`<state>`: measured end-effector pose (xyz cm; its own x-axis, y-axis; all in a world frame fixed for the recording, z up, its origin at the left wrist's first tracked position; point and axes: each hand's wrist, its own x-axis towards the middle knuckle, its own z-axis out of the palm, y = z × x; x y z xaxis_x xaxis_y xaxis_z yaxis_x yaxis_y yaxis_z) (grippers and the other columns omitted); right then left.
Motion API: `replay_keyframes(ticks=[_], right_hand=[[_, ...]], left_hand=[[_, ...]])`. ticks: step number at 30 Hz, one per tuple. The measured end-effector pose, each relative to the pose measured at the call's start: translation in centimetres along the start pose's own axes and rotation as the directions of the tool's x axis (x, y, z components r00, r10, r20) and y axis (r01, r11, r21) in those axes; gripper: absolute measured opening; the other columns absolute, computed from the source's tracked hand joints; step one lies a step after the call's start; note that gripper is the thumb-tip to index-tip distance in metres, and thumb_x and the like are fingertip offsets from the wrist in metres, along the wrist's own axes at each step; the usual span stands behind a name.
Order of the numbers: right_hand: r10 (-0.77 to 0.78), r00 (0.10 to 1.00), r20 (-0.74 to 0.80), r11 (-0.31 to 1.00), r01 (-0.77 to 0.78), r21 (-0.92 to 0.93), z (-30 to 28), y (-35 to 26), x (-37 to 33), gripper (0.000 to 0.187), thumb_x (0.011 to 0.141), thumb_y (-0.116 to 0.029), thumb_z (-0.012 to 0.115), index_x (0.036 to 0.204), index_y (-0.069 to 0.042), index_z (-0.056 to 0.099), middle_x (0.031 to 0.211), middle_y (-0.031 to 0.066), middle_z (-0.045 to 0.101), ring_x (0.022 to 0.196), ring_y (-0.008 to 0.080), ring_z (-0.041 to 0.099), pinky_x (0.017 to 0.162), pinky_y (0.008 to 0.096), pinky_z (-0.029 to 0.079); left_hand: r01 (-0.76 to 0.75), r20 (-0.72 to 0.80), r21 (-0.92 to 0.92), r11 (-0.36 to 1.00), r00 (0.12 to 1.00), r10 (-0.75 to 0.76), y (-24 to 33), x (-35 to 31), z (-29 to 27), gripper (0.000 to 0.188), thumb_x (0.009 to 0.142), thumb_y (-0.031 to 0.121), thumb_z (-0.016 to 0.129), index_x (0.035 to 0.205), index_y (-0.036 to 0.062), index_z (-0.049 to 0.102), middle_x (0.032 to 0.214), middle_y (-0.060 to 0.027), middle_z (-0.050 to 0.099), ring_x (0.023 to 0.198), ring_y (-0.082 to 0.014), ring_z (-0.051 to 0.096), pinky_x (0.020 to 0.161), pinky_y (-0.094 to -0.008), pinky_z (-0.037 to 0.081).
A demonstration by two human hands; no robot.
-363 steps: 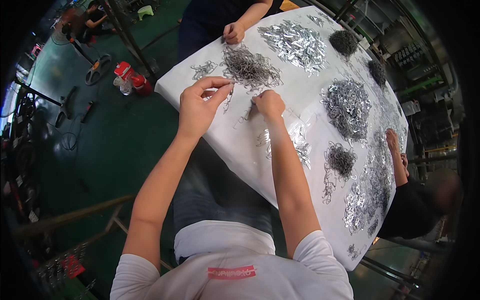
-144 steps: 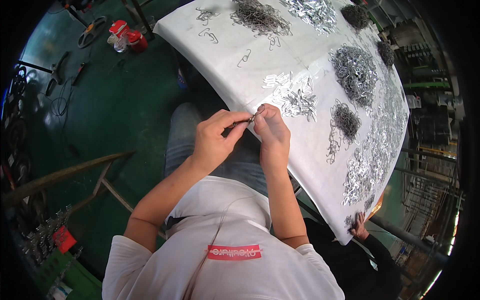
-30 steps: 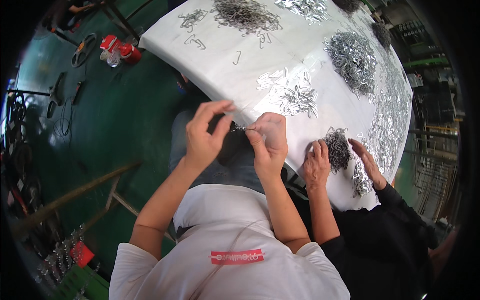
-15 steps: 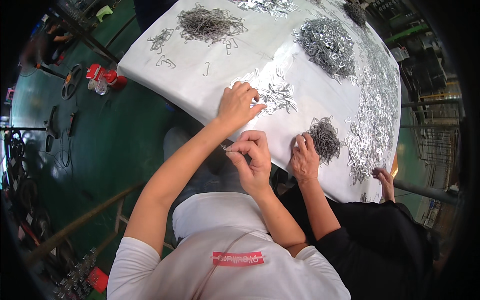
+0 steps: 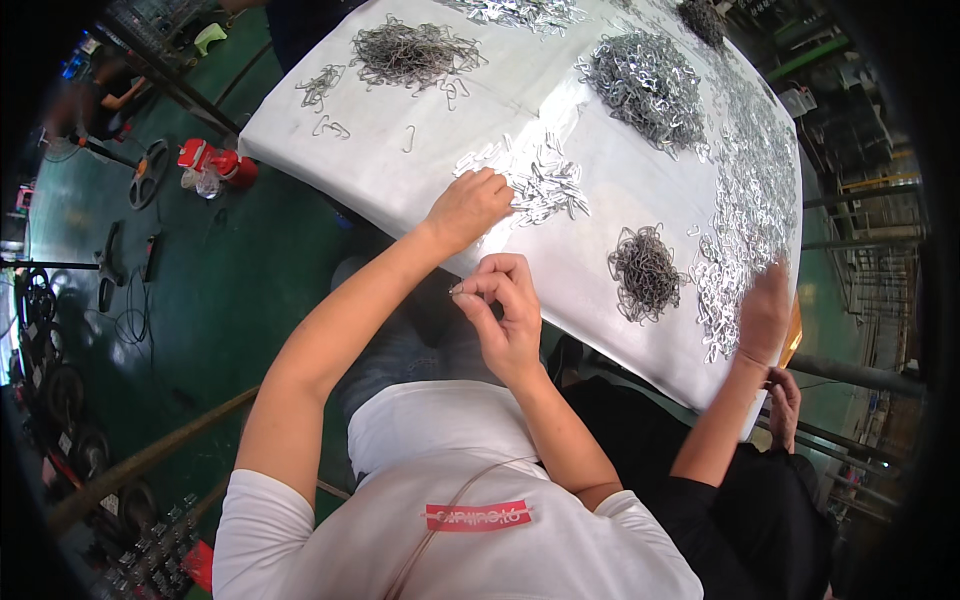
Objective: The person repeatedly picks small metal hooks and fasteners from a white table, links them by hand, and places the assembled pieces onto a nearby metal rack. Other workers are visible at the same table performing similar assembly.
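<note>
My left hand [image 5: 468,206] lay curled on flat shiny silver metal clips [image 5: 540,185]; my right hand [image 5: 508,315] pinched a small dark wire piece [image 5: 457,290].

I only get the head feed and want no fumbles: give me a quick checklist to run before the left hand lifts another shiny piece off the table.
1. Left hand on the pile of flat shiny pieces: ok, fingertips rest at its near edge.
2. Left hand's grip closed on a piece: cannot tell, the fingers hide it.
3. Right hand holding its small metal part: ok, pinched between thumb and fingers, off the table edge.
4. Co-worker's hand clear of both: ok, it lies on the far right pile.
5. Dark wire heap apart from the shiny pile: ok, bare white table cover lies between.
</note>
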<state>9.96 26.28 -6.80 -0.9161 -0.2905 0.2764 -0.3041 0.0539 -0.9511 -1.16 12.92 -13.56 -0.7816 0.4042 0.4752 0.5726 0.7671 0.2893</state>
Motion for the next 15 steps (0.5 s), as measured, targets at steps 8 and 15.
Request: replay_keyframes(ticks=[8,15], right_hand=[[0.043,0.999,0.023,0.997,-0.045,0.064,0.2,0.2,0.1,0.007,0.081,-0.003,0.068,0.087,-0.002,0.065,0.097,0.0072,0.051,0.082,0.0152,0.053,0.067,0.0259,0.043],[0.040,0.998,0.044,0.999,-0.041,0.029,0.8,0.8,0.6,0.007,0.081,-0.005,0.069,0.087,-0.004,0.065,0.097,0.0046,0.051,0.081,0.0140,0.051,0.064,0.0247,0.040]], left_hand=[[-0.130,0.143,0.167,0.977,0.984,0.106,-0.9,-0.2,-1.6,0.004,0.078,0.007,0.059,0.081,0.0067,0.061,0.085,-0.0042,0.058,0.091,-0.0213,0.056,0.080,-0.0342,0.047],[0.570,0.127,-0.605,0.556,0.758,-0.640,-0.5,-1.6,-4.9,0.019,0.083,0.009,0.067,0.099,-0.0014,0.069,0.088,-0.0084,0.071,0.078,-0.0149,0.064,0.073,-0.0278,0.049]])
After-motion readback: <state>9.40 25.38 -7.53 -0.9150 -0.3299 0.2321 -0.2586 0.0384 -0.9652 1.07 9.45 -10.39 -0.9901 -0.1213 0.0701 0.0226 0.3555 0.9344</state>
